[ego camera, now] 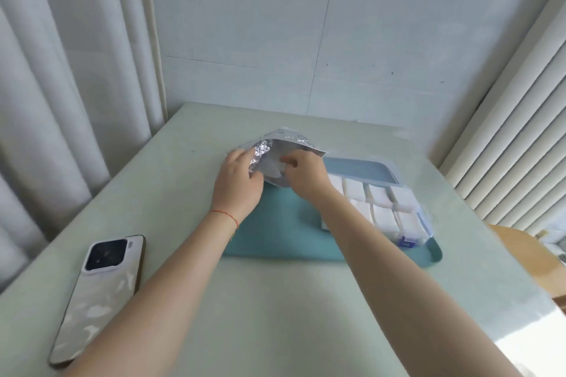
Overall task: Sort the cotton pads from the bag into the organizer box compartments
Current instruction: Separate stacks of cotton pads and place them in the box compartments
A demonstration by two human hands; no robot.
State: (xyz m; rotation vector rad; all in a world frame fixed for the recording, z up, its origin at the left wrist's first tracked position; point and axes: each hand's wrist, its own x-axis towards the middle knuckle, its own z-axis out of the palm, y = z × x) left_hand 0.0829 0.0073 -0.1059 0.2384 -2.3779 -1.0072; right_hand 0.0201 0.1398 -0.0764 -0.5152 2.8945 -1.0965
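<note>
A silver foil bag (283, 139) lies open-mouthed at the far edge of a teal mat (275, 232). My left hand (239, 184) grips the bag's crumpled left edge and holds the mouth open. Inside the mouth, the fingers of my right hand (301, 170) pinch a white cotton pad (275, 170). To the right stands the clear organizer box (425, 217) with its blue lid (364, 171) folded back. Several of its compartments hold white cotton pads (379, 196). My right forearm hides the box's left side.
A phone (101, 294) lies face down at the front left of the pale green table (275, 315). Curtains hang on the left, a wall stands behind, blinds on the right. A wooden chair back (526, 257) shows at the right edge.
</note>
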